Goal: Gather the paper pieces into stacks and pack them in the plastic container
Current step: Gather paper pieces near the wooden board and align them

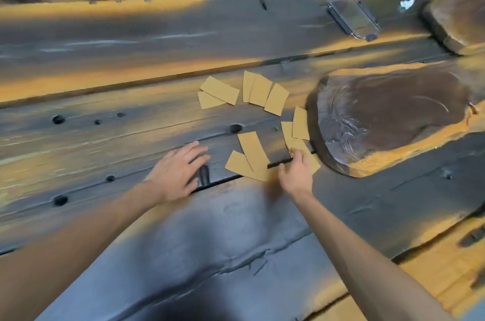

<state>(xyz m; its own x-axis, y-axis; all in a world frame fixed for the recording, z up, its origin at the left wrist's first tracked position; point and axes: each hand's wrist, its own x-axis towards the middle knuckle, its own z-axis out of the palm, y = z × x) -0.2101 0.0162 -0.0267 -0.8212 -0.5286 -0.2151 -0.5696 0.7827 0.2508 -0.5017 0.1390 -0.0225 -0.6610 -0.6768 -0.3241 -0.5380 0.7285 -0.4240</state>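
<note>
On the dark, scorched-looking wooden plank bench (131, 136) in front of me, the tan rectangular paper pieces are lying scattered in a loose ring — two overlapping at the upper left (219, 92), three fanned at the top (265, 91), a pair nearest me (249, 158), and a few more at the right against the edge of the dark round wood slab (393, 115). None of them is squared into a stack yet, as far as I can see.

My right hand (296, 173) is reaching onto the lowest piece of that right-hand group (301, 147), fingertips pressing or pinching its corner; I cannot tell whether the fingers are actually closed on it, since the hand itself is hiding the contact. My left hand (178, 171) is resting flat on the bench with fingers spread, empty, just beside the near pair and not touching any paper.

The clear rectangular plastic container (353, 18) with its dark clasps is sitting well apart from the papers, far up the bench to the right, and it is looking lidded and empty.

So I am judging this as the very start — gathering is only beginning with the first piece, and every bit of stacking, carrying and packing is left to do.
</note>
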